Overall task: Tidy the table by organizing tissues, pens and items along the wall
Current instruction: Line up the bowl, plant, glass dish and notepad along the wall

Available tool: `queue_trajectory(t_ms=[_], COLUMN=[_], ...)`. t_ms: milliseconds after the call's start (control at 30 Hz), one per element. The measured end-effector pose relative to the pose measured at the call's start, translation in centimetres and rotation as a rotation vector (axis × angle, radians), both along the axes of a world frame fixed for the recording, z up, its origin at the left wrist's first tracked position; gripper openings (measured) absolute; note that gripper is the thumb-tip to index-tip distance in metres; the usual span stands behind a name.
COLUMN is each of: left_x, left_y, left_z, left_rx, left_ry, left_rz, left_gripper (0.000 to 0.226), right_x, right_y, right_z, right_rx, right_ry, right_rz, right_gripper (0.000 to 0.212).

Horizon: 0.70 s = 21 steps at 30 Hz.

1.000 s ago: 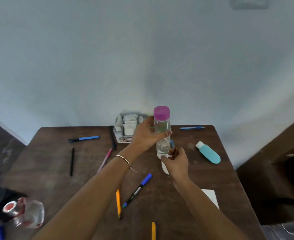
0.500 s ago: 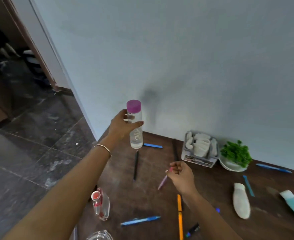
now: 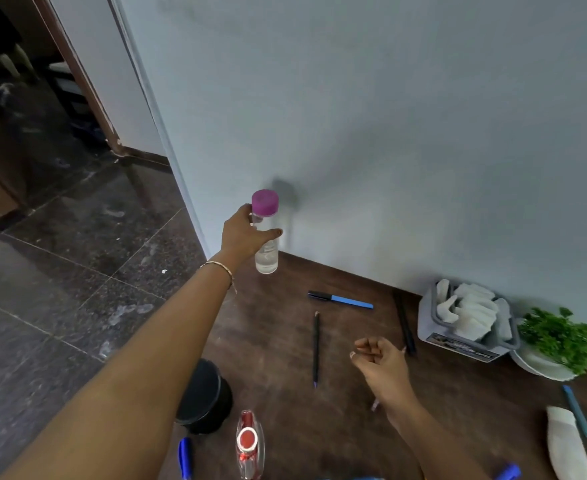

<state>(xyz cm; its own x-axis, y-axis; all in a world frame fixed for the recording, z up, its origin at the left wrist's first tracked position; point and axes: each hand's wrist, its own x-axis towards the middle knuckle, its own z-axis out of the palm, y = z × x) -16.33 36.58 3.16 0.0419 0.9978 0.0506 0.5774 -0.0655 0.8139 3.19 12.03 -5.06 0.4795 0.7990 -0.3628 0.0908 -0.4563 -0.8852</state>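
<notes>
My left hand (image 3: 245, 233) grips a clear water bottle (image 3: 267, 252) with a purple cap, held upright just above the far left corner of the dark wooden table (image 3: 451, 417), close to the wall. My right hand (image 3: 380, 358) hovers over the table's middle, fingers loosely curled, holding nothing. A blue-and-black pen (image 3: 340, 299) lies near the wall and a thin black pen (image 3: 316, 348) lies in front of it. A grey holder of white tissues (image 3: 468, 323) stands against the wall at the right.
A white bowl of green leaves (image 3: 558, 341) sits right of the tissue holder. A white folded tissue (image 3: 567, 441), more blue pens (image 3: 577, 410), a black round container (image 3: 204, 398) and a clear red-capped bottle (image 3: 249, 445) lie nearer me. The table's left edge drops to a dark tiled floor.
My left hand has carried the bottle leftward from the table's middle to its far left corner by the wall. My view swung left. My right hand let go and stayed low.
</notes>
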Motion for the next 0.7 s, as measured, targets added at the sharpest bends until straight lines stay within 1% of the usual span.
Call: queue_trajectory(t_ms=[200,433,633,700], left_x=[0.9,1.5,1.0,0.7], left_y=[1.8,2.4,2.0,1.6], left_z=[-0.9,-0.9,-0.3,-0.1], left_rx=[-0.026,-0.051,-0.104,-0.131], left_ry=[0.018,0.006,-0.005,-0.005], left_rz=[0.019,0.027,0.032,0.033], left_gripper=[0.058,0.06,0.065,0.071], right_x=[0.1,0.3,0.0,-0.2], right_y=[0.0,-0.1,-0.5,-0.6], right_z=[-0.2,-0.2,0.6,0.9], right_rx=[-0.017,-0.025,-0.013,-0.015], right_ry=[-0.004,0.02,0.025,0.027], right_rz=[-0.015,-0.028,-0.01,0.004], right_gripper=[0.017,0.016,0.016,0.016])
